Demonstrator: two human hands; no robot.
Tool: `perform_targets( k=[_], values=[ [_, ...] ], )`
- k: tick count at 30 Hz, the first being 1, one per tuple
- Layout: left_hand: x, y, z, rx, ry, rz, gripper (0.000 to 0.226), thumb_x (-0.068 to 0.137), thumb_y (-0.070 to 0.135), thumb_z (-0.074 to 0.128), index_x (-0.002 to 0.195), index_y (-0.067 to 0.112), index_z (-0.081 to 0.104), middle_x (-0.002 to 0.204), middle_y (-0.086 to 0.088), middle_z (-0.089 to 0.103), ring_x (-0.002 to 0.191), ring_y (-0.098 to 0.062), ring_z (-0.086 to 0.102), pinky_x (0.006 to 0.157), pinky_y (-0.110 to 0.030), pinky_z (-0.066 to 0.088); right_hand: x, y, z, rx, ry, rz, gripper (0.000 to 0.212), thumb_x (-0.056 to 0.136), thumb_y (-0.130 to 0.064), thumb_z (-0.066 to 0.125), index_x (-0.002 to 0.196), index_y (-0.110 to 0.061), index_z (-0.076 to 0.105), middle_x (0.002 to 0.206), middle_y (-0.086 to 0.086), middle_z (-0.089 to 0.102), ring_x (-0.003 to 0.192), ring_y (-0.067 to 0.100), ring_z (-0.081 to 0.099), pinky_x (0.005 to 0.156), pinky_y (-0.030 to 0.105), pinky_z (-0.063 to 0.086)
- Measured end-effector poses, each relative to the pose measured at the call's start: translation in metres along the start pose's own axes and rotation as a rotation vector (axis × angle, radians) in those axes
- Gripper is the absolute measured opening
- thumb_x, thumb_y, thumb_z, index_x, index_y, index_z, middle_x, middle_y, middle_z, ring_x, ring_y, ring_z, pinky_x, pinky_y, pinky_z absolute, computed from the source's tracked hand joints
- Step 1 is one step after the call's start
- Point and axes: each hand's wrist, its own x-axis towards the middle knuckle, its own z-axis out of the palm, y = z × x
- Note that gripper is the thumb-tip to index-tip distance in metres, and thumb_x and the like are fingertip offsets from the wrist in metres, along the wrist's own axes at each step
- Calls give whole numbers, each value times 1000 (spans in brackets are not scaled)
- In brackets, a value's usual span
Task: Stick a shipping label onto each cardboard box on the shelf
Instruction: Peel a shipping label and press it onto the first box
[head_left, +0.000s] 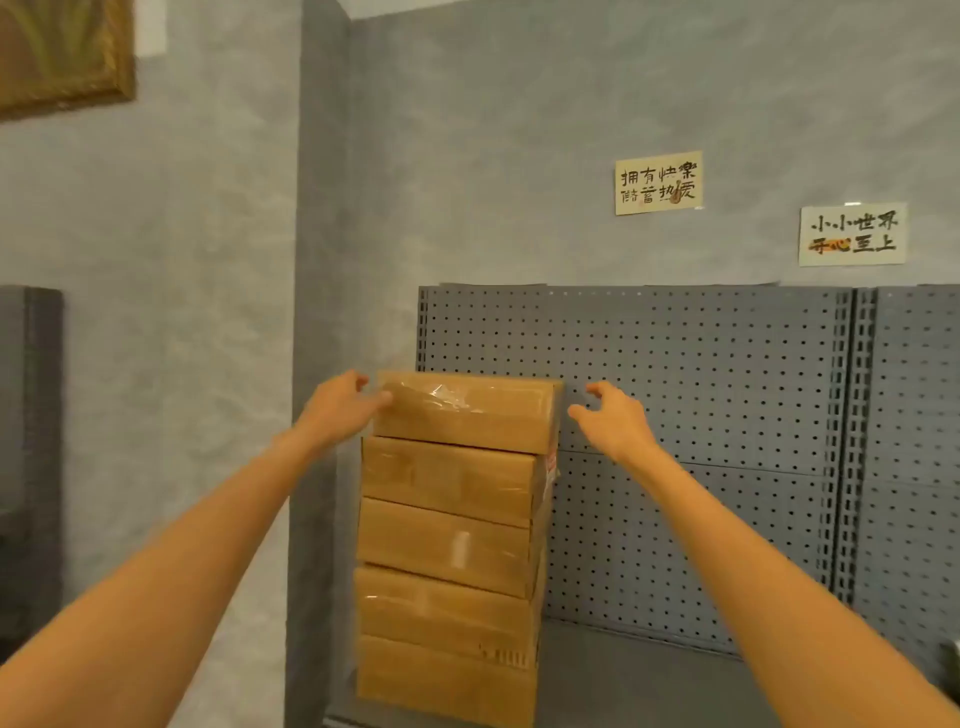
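Left hand (337, 408), bare and reaching up from the lower left of the frame, has its fingers spread and resting against the left end of the top brown cardboard box (465, 410) — touching, not closed around it. Right hand (610, 415), coming up from the lower right, is open with curled fingers, just beside the right end of that box and apart from it; it has hold of nothing. Top box carries clear glossy tape across its face. It crowns a stack of five brown cardboard boxes (449, 545) at centre frame, standing on the grey metal shelf (623, 670) against the grey perforated back panel (701, 389). Two paper cards with handwritten characters (658, 183) hang on the blue-grey wall (156, 260) at upper right — a gilt picture frame (62, 52) sits at upper left.
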Motion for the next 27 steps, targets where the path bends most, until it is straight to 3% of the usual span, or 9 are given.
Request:
perform_targets(
  k=[3,8,12,14,16,21,24,27],
  values=[
    [21,5,-1,-126,14,-18,61,91,42,55,138,5,41,140,-13,48,126,-29,47,101,-40,39,16,-11,9,78,38,53,56,97,-34,50,144,-8,34,147,12,41,130,28,44,98,35,40],
    [40,4,21,-252,-21,-58,58,93,45,51,134,3,45,128,-11,54,121,-30,50,93,-35,41,33,-22,32,307,-17,205,72,91,-55,48,144,-7,35,147,10,40,132,30,40,106,44,37],
    [54,0,33,-540,-56,-197,72,93,54,45,143,4,33,146,-15,39,132,-31,39,109,-43,33,40,-22,47,501,-95,345,83,87,-65,47,146,-10,31,147,9,39,130,29,41,97,42,38],
    [61,-4,37,-668,-127,-274,82,89,61,45,146,5,28,150,-14,34,135,-32,36,112,-46,30,41,-25,50,587,-134,404,85,85,-68,47,147,-13,29,144,9,43,120,29,48,88,40,41],
    [63,-7,41,-740,-201,-308,83,86,65,47,146,9,30,150,-11,35,135,-31,36,113,-46,29,43,-24,54,645,-155,446,88,81,-73,47,146,-16,31,138,10,48,109,28,53,91,43,47],
    [64,-9,50,-812,-227,-329,55,91,53,47,133,18,47,134,-6,49,123,-27,46,106,-42,34,44,-24,63,690,-149,468,78,82,-65,55,141,-17,39,132,11,52,110,29,55,98,49,46],
    [63,-9,47,-842,-242,-331,41,89,50,51,116,20,55,122,-5,57,107,-23,53,92,-39,42,41,-25,61,707,-122,465,67,85,-57,57,137,-17,42,114,8,56,91,23,57,84,43,50],
    [61,-8,48,-875,-235,-329,44,85,48,56,117,18,59,116,-5,61,103,-22,56,85,-37,46,38,-21,55,719,-82,432,62,86,-51,58,135,-16,42,98,2,54,84,19,55,70,36,48]
  ],
)
